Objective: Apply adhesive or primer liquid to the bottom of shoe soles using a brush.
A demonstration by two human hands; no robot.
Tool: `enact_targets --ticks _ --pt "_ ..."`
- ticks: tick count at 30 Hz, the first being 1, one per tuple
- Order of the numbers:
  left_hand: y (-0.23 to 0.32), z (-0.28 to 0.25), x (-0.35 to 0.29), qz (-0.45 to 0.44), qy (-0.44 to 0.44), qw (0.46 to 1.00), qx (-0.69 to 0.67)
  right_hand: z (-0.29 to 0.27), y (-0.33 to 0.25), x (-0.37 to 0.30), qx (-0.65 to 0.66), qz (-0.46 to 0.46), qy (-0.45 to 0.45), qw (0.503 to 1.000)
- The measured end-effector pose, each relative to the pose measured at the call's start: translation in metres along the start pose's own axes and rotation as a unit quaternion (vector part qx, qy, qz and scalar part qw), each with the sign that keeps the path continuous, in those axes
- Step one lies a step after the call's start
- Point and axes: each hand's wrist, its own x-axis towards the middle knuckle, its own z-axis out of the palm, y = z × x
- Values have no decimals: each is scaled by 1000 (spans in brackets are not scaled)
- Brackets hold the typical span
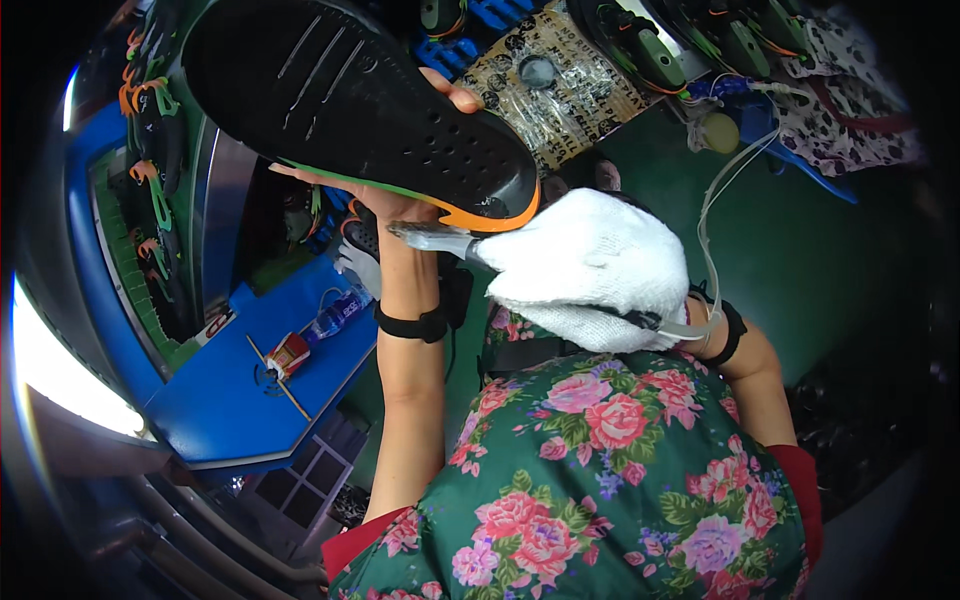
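My left hand [395, 200] holds a large black shoe sole [350, 100] from beneath, its fingers showing along both edges. The sole's face is turned up, with small holes and glossy streaks, and a green and orange rim. In a white knitted glove, my right hand [595, 265] is closed around a brush [440, 238]. Its dark, wet-looking bristles are beside the orange heel rim, close to my left wrist; I cannot tell if they touch. The brush's handle is mostly hidden in the glove.
A clear tube [703, 210] runs from the gloved hand up to the right. Black-and-green shoes [655, 55] stand at the back right, beside a tape-covered cardboard sheet [560, 90]. On the left are a blue table [220, 400], a plastic bottle [340, 315] and a conveyor with shoes [160, 200].
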Motion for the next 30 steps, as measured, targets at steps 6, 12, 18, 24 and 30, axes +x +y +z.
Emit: enact_targets --ticks 6,12,18,24,30 --pt "2 5 3 22 -18 999 47 -11 8 -15 -75 49 64 994" --pt "2 20 7 12 -21 996 88 -9 3 -21 -130 43 55 989" --pt "-2 22 6 29 -60 998 6 -12 10 -20 85 92 23 992" --pt "14 24 8 -63 -53 989 125 -7 8 -24 -152 -34 -35 987" --pt "15 28 -10 -100 32 993 63 -13 12 -16 71 3 -111 991"
